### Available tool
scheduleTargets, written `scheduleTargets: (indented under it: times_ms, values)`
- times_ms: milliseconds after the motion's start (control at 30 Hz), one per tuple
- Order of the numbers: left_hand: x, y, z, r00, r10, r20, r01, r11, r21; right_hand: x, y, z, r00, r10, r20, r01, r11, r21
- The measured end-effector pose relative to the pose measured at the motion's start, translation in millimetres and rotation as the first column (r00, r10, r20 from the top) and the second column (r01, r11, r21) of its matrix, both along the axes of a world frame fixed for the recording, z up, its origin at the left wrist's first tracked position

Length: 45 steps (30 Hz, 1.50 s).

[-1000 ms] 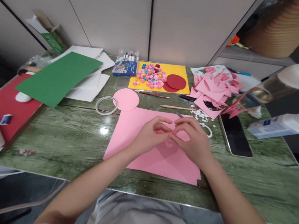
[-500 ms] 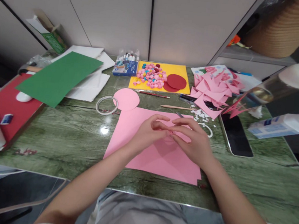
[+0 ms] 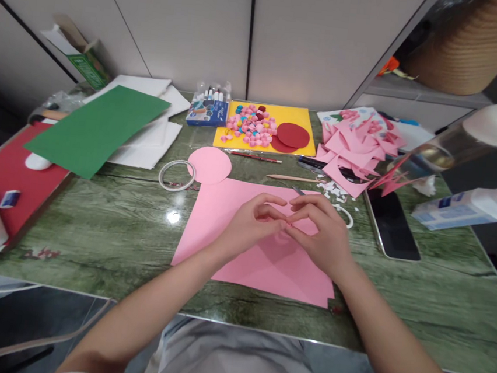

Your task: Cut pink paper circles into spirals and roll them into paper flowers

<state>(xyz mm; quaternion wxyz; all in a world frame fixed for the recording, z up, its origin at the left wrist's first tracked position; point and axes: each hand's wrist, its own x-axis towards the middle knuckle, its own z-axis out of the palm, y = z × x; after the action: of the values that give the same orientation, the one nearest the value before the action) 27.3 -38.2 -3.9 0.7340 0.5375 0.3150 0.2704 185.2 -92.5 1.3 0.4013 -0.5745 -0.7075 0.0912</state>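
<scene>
Above a pink paper sheet (image 3: pixel 222 231), my left hand (image 3: pixel 256 219) and my right hand (image 3: pixel 321 231) meet at their fingertips. Both are closed in a pinch on one small pink paper piece (image 3: pixel 289 224), which the fingers mostly hide. A pink paper circle (image 3: pixel 209 165) overlaps the sheet's upper left corner, beside a white tape ring (image 3: pixel 177 176). Behind the hands lie a wooden stick (image 3: pixel 293 178) and small white paper scraps (image 3: pixel 335 190).
Small rolled paper pieces (image 3: pixel 252 125) and red circles (image 3: pixel 292 135) rest on a yellow sheet (image 3: pixel 235 143). Pink offcuts (image 3: pixel 353 149), a phone (image 3: pixel 392 224) and a bottle (image 3: pixel 470 208) stand or lie right; green paper (image 3: pixel 100 128) and a red sheet (image 3: pixel 16 179) lie left.
The fingertips have shifted very slightly to the right, still pinched together. The small pink piece stays between them, and the things on the table keep their places.
</scene>
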Motion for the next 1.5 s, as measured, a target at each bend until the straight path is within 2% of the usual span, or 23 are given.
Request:
scheduleTargets:
  times_ms: [267, 500, 800, 1100, 1333, 1500]
  values:
    - [1.7, -2.4, 0.7, 1.0, -0.004, 0.005, 0.004, 1.0, -0.014, -1.0, 0.4, -0.2, 0.999, 0.025, 0.029, -0.023, 0.999, -0.04]
    - [-0.5, 1.7, 6.1, 0.996, 0.04, 0.079, -0.029, 0.99, -0.136, 1.1, -0.8, 2.6, 1.0, 0.027, -0.004, -0.027, 1.0, 0.0]
    - [-4.1, 5.9, 5.7, 0.994, 0.01, 0.106, 0.002, 0.993, -0.117, 1.7, 1.4, -0.1, 0.985, 0.175, -0.011, -0.175, 0.984, -0.024]
    - [-1.6, 2.3, 3.8, 0.993, -0.005, 0.119, 0.021, 0.991, -0.13, 1.0, 0.4, 2.5, 0.996, 0.037, -0.084, -0.039, 0.999, -0.024]
    - [0.3, -0.9, 1.8, 0.986, -0.038, 0.165, 0.063, 0.986, -0.152, -1.1, 0.9, 4.2, 0.994, 0.03, -0.101, -0.037, 0.997, -0.073]
    - [0.6, -0.5, 1.8, 0.99, 0.017, 0.138, 0.011, 0.981, -0.196, -1.8, -0.4, 4.4, 0.997, 0.033, -0.064, -0.035, 0.999, -0.041]
